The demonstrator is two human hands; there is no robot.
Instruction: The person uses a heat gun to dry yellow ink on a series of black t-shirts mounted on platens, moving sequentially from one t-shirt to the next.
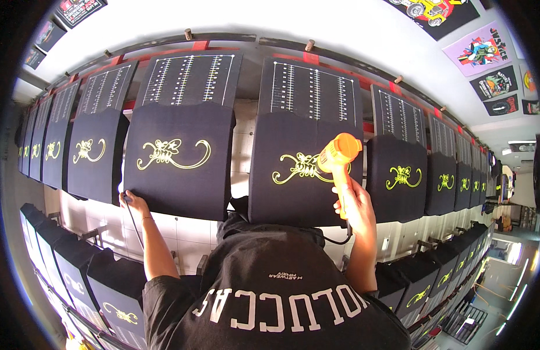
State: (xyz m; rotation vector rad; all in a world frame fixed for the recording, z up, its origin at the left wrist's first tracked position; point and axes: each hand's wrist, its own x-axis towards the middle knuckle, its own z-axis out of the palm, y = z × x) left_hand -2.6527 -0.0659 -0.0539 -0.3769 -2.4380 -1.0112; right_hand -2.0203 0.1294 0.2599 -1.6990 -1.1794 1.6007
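Note:
My right hand point(357, 205) is closed around the handle of an orange hair dryer point(340, 150). The dryer is raised over a black shirt point(305, 204) on a flat board, and its head covers part of the yellow-green printed design point(290, 169). A dark cord hangs from the handle's lower end. My left hand point(134, 201) pinches a thin dark cable point(134, 220) at the lower left corner of the neighbouring black shirt point(176, 195). That shirt carries the same curling design point(168, 153), fully visible.
Several more boards with printed black shirts point(89, 166) run left and right in a row along a dark rail point(223, 39). Behind and below stands another row of shirts point(115, 291). Printed graphics point(477, 49) hang on the wall at the upper right.

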